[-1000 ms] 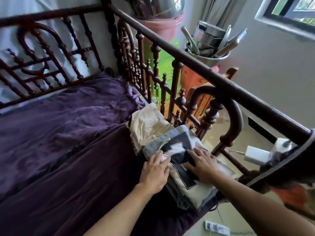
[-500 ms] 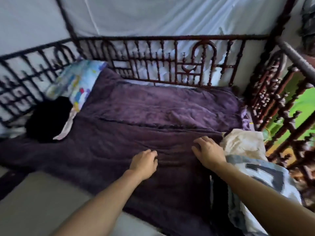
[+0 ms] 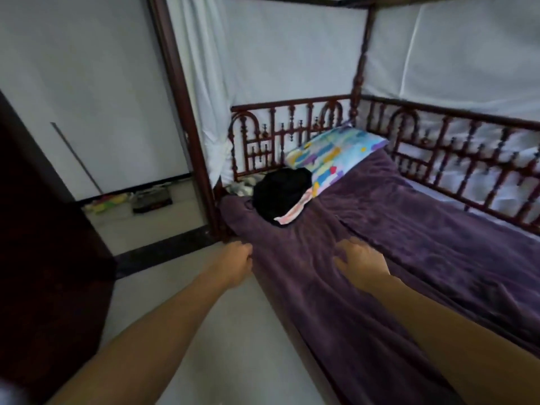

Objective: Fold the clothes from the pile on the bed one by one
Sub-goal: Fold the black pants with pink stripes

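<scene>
Left grip (image 3: 237, 260) loosely curled, right grip (image 3: 361, 260) released, both empty, clothes pile (image 3: 280, 192) ahead, apart

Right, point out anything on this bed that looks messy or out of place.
The black clothes heap sits crumpled at the head of the bed, against the patterned pillow, with a pink striped cloth sticking out from under it. The purple blanket is wrinkled. Nothing looks spilled or damaged.

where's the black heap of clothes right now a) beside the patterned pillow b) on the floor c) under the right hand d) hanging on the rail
a: the black heap lies on the purple blanket, right against the patterned pillow.
</scene>
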